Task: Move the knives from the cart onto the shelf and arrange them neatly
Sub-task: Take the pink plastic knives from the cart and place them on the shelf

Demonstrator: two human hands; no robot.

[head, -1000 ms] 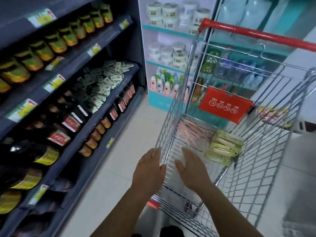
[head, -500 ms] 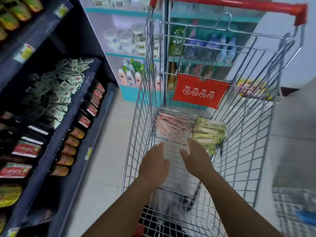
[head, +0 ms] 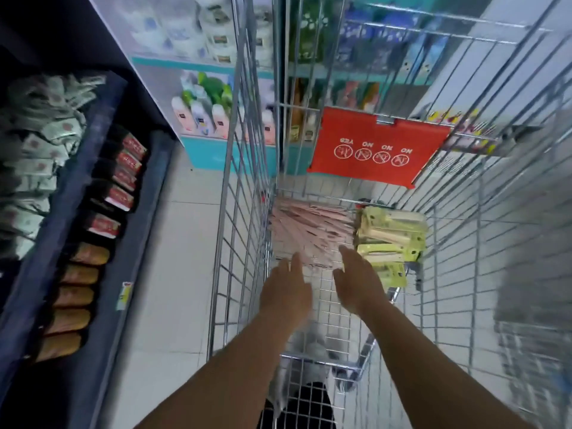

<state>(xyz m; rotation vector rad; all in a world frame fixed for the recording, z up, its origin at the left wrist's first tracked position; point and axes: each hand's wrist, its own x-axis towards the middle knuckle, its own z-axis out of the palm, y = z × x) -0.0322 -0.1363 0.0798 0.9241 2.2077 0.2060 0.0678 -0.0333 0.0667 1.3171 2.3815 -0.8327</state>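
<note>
A wire shopping cart (head: 247, 187) fills the middle and right of the view. On its floor lie pink knife packs (head: 309, 230) at the left and yellow-green knife packs (head: 390, 239) at the right. Both my arms reach down inside the cart. My left hand (head: 286, 292) hovers with straight fingers just short of the pink packs. Beside it, my right hand (head: 359, 283) is open too, close to the near edge of the yellow-green packs. Neither hand holds anything.
A dark shelf unit (head: 102, 193) stands at the left with white sachets (head: 40, 144), red-labelled packs (head: 123, 187) and brown jars (head: 77, 289). A red sign (head: 377, 153) hangs on the cart's far wall. Beyond it stands a white shelf with bottles (head: 201, 116).
My view has moved closer and tilted down into the cart. Both hands have reached further forward and deeper toward the packs on the cart floor.
</note>
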